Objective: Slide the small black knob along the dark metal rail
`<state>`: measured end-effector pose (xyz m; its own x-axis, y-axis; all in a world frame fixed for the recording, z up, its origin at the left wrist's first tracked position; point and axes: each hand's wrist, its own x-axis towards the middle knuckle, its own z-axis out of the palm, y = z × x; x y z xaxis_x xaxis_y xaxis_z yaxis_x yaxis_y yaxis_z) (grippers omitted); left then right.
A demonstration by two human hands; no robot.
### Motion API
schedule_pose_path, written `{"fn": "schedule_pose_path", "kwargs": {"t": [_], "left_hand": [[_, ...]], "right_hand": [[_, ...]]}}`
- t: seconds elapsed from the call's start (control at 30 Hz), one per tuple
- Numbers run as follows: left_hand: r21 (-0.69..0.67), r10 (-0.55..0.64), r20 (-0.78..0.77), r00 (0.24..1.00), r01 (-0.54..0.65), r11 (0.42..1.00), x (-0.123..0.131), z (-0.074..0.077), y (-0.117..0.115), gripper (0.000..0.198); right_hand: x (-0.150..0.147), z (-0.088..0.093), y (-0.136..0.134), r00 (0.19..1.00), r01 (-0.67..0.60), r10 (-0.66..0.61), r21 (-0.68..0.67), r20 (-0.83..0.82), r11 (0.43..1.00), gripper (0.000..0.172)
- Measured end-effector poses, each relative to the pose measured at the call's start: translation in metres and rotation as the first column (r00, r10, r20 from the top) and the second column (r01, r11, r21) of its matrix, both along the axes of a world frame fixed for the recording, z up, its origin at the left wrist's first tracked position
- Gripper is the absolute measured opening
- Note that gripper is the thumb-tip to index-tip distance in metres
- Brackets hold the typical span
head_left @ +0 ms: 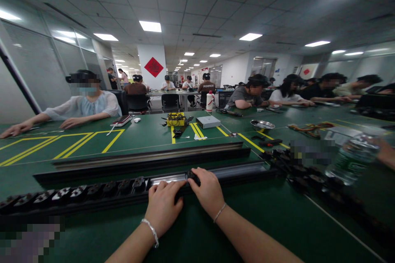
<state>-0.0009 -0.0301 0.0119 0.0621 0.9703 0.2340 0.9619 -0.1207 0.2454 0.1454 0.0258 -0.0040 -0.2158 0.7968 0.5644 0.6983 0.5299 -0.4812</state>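
Note:
A long black rail with a shiny metal channel (239,170) lies crosswise in front of me. Several black modules with metal-topped studs (109,188) sit in a row along its left part. My right hand (210,192) pinches a small black module (194,178) at the channel, right of that row; my fingers partly cover it. My left hand (165,202) rests over the rail's near edge, fingers stretched along the channel and thumb apart, with the index fingertip close to the module. Nothing shows in the left hand's grasp.
Behind it lies another dark rail (151,158). Loose black modules (311,176) and a plastic bottle (353,158) are on the right. Farther back are a metal bowl (262,125), a grey box (208,121) and a yellow box with cables (175,119). Other people sit around the green table.

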Motion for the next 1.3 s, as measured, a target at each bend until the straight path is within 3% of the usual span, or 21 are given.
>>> {"fn": "schedule_pose_path", "kwargs": {"t": [0.9,1.3], "left_hand": [[0.045,-0.017,-0.090,0.996,0.021,0.999,-0.002,-0.005,-0.002,0.050],[0.095,0.002,-0.171,0.985,0.014,0.995,-0.002,-0.018,0.000,0.064]], "right_hand": [[-0.001,0.001,-0.002,0.998,0.056,-0.056,-0.006,-0.007,0.998,0.027],[-0.001,0.004,-0.004,0.996,0.084,-0.084,-0.022,0.008,0.996,0.029]]}}
